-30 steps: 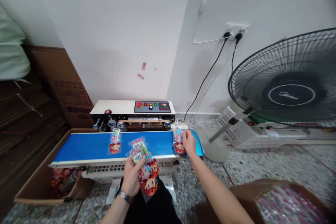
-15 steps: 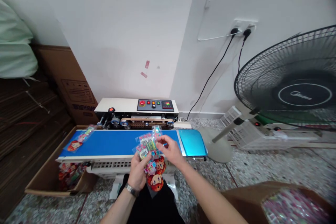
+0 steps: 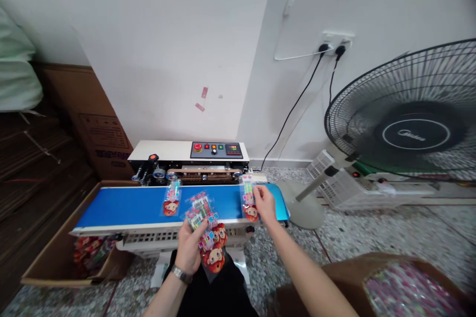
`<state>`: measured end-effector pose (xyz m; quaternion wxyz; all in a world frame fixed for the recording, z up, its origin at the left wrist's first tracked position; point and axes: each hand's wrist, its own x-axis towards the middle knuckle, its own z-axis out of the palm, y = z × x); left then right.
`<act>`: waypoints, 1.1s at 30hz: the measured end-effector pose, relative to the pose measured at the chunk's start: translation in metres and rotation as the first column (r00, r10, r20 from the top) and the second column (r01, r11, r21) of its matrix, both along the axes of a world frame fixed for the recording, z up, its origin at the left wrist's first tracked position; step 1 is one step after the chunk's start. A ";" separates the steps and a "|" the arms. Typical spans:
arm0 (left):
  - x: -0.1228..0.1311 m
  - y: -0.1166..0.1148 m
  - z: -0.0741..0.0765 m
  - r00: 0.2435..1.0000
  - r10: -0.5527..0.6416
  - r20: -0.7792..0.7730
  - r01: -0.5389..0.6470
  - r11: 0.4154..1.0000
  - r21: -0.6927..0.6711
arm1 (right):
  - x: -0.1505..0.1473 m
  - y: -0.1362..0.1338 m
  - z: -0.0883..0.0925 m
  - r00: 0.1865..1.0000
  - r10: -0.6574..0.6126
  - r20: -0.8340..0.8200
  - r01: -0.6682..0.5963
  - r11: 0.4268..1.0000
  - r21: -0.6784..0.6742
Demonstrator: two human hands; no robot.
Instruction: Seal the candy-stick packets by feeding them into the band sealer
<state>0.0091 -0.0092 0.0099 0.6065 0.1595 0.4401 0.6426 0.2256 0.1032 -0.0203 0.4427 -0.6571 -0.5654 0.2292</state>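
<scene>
My left hand [image 3: 189,243] holds a fanned stack of clear plastic packets [image 3: 212,250], printed with a red-haired cartoon figure, in front of the belt. My right hand [image 3: 265,202] pinches the right edge of a single packet [image 3: 248,198]. That one stands roughly upright at the right part of the blue conveyor belt [image 3: 130,205], its top by the band sealer [image 3: 159,151]. Further left on the belt lies another packet [image 3: 171,199], its top toward the sealer's rollers.
A cardboard box [image 3: 40,272] with several packets is under the belt's left end. An open carton [image 3: 357,272] of pink-printed packets stands at the lower right. A pedestal fan [image 3: 412,129] is on the right, with black cables on the wall behind.
My right hand has moved right, from the stack to the belt's right part, with one packet. A packet by the sealer has travelled left. The one at the belt's left end is gone.
</scene>
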 end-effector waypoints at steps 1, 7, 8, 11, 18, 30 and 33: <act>-0.001 0.000 0.000 1.000 0.001 0.005 -0.001 1.000 -0.003 | 0.009 0.007 -0.003 0.996 -0.047 0.079 0.050 0.998 -0.028; 0.000 -0.002 0.006 1.000 -0.017 0.011 0.018 1.000 -0.010 | 0.012 0.041 -0.007 0.925 -0.017 0.381 0.092 0.979 -0.180; 0.000 -0.002 0.007 1.000 -0.022 0.010 0.022 1.000 -0.009 | 0.005 0.044 -0.006 0.921 0.014 0.390 0.069 0.978 -0.197; 0.001 0.000 0.009 0.999 -0.030 0.010 0.030 1.000 0.004 | -0.019 0.040 0.000 0.943 0.069 0.324 -0.030 0.992 -0.125; 0.009 0.004 0.013 0.999 -0.039 0.030 0.037 0.998 0.051 | -0.073 -0.040 0.031 0.744 0.618 -0.254 -0.636 0.772 0.016; 0.001 0.000 0.001 0.998 -0.059 0.007 0.060 0.998 -0.018 | 0.012 0.016 -0.012 1.000 0.001 -0.023 -0.003 0.996 -0.094; 0.002 -0.001 0.001 0.997 -0.071 -0.008 0.071 0.997 -0.015 | 0.019 0.031 -0.018 0.986 -0.035 0.165 0.066 0.981 -0.183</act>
